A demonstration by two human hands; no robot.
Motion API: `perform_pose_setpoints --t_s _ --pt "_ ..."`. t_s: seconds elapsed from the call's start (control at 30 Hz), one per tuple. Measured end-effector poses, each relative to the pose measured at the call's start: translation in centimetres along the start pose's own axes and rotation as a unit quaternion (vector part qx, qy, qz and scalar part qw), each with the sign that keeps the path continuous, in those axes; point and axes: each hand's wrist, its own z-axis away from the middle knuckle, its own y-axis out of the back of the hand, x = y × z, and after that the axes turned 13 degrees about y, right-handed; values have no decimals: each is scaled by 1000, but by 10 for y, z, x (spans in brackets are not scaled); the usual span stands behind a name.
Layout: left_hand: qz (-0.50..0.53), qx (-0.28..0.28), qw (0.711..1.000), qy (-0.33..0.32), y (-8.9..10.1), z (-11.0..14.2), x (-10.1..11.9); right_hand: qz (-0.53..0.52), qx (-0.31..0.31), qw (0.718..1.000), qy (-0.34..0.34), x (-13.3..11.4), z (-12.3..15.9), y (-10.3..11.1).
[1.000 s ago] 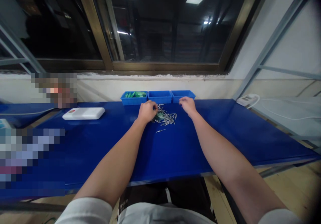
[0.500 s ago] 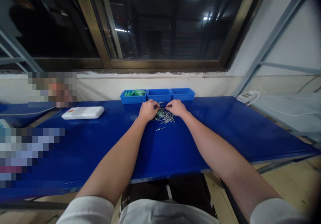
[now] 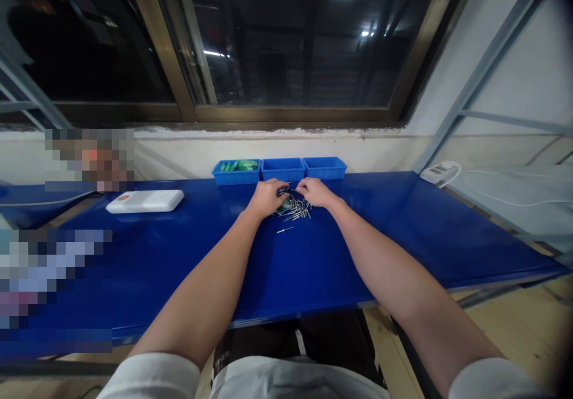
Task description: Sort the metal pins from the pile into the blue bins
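I locate the pile of rivet-like metal pins [image 3: 297, 210] near the back edge of the worktop [image 3: 308, 268], in front of the middle blue bin [image 3: 283, 167]. From the fingers of the left hand [image 3: 270, 197] the pile lies to the right and toward the front edge; from those of the right hand [image 3: 316, 192] it lies to the left and toward the front edge. The pins' long axes point in mixed directions. One loose pin [image 3: 285, 229] lies apart on the front-edge side, its axis nearly parallel to that edge, right end angled slightly toward the back; the left hand is nearer to it. The left fingers curl beside a small dark item [image 3: 282, 191]; I cannot tell whether they grip it. The right fingers bend toward the pile; I cannot tell whether they are closed.
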Motion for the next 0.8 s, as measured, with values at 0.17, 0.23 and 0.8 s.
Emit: perform_pose_setpoints --t_s 0.17,0.23,0.8 --pt "-3 -2 1000 -20 1 -1 4 -52 2 998 19 -12 -2 5" --pt "-9 3 1000 -16 2 -2 4 -74 11 997 15 -15 -1 6" --pt "-10 6 1000 21 -2 -3 6 -317 111 941 -45 -13 2 5"
